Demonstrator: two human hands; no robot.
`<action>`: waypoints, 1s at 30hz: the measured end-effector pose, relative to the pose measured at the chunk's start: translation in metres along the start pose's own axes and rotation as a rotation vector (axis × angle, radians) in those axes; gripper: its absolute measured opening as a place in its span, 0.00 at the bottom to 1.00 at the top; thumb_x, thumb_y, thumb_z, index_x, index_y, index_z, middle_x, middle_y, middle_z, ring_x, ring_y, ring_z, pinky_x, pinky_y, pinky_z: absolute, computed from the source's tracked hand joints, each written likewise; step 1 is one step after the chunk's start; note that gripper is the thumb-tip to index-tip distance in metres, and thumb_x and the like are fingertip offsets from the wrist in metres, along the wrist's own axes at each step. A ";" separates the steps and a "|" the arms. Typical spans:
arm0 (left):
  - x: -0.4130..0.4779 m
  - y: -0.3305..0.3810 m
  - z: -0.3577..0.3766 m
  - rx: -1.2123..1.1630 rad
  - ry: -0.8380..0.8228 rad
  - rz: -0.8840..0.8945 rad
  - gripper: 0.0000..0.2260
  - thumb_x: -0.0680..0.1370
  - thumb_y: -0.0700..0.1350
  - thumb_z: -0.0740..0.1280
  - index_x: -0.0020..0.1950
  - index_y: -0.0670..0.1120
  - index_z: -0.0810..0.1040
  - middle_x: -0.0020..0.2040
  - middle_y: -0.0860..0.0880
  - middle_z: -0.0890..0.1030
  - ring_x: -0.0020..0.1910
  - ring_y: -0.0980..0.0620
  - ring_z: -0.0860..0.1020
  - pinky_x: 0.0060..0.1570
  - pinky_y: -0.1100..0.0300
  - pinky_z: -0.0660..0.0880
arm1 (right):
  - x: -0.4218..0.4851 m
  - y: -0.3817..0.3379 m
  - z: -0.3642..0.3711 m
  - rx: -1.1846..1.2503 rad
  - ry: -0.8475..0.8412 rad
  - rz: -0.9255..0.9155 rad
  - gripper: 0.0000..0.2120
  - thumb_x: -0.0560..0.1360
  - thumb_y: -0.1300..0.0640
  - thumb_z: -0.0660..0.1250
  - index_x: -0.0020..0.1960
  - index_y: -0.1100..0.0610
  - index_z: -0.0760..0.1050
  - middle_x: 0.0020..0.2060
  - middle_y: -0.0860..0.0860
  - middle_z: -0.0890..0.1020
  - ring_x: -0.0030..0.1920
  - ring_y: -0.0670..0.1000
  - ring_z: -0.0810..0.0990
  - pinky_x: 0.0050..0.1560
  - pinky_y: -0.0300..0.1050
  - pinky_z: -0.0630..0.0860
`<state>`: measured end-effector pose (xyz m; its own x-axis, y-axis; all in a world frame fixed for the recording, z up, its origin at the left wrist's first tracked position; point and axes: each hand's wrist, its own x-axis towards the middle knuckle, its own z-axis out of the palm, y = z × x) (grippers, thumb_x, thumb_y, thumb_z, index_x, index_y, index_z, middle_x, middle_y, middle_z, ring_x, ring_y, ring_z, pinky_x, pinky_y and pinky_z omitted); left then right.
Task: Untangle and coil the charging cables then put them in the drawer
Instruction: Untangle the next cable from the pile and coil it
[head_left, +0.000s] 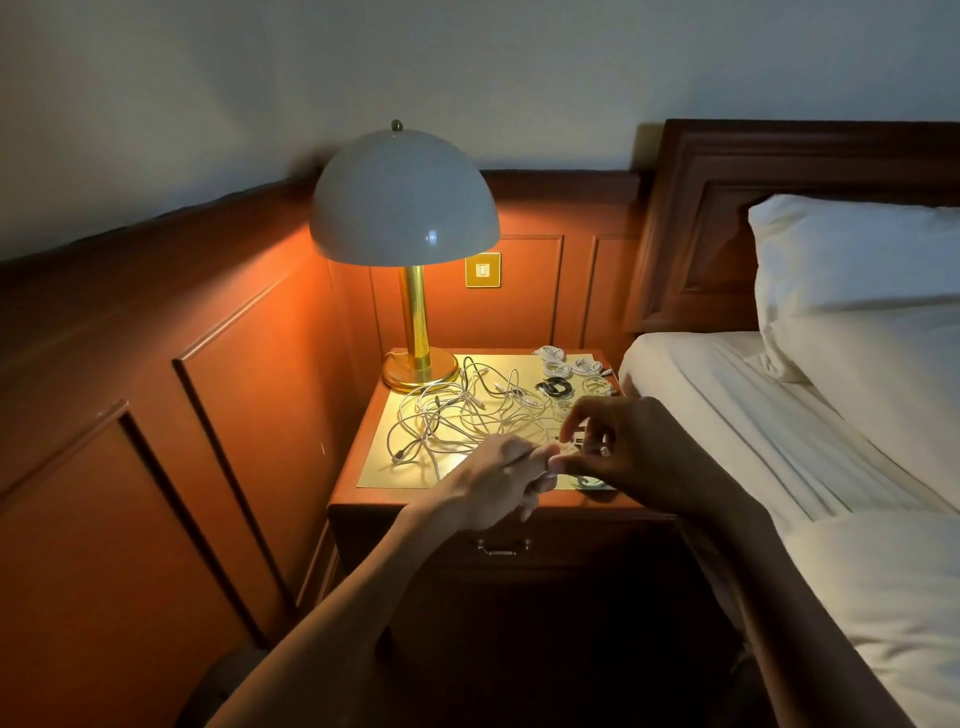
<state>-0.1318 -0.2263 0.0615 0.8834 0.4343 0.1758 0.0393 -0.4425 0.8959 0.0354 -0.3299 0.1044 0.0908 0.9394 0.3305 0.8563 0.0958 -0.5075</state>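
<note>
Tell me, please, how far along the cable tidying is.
Done: several coiled cables sit at the back right of the nightstand. In hand: the left hand and right hand pinch one white cable. To do: the tangled pile, and the drawer is shut.

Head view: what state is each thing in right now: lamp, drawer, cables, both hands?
lamp, lit.
drawer, shut.
tangled cables, loose and knotted on the nightstand.
coiled cables, wound, set at the back right.
left hand, pinches a white cable.
right hand, pinches the same cable.
</note>
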 end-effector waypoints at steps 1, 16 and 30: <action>-0.003 0.004 -0.001 -0.162 -0.054 -0.014 0.19 0.85 0.49 0.53 0.38 0.45 0.73 0.24 0.54 0.73 0.23 0.57 0.71 0.29 0.61 0.70 | 0.000 -0.001 0.000 0.083 0.004 -0.031 0.10 0.69 0.40 0.74 0.48 0.39 0.78 0.31 0.41 0.79 0.33 0.44 0.78 0.33 0.35 0.70; 0.001 -0.001 -0.007 -0.269 0.220 -0.120 0.21 0.85 0.52 0.53 0.34 0.47 0.70 0.24 0.54 0.67 0.29 0.52 0.74 0.32 0.61 0.69 | -0.002 0.003 0.045 0.299 0.242 0.014 0.11 0.73 0.39 0.67 0.52 0.40 0.81 0.31 0.41 0.83 0.25 0.51 0.72 0.28 0.46 0.68; -0.005 -0.017 -0.006 0.369 0.124 0.312 0.15 0.87 0.45 0.52 0.43 0.44 0.70 0.32 0.53 0.68 0.28 0.53 0.66 0.30 0.56 0.65 | 0.002 0.017 0.009 0.257 -0.061 0.018 0.03 0.74 0.49 0.73 0.47 0.46 0.84 0.41 0.40 0.86 0.43 0.44 0.84 0.46 0.43 0.81</action>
<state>-0.1400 -0.2165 0.0475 0.8183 0.3173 0.4793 -0.0355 -0.8044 0.5930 0.0461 -0.3232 0.0894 0.0679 0.9591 0.2749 0.6967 0.1516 -0.7012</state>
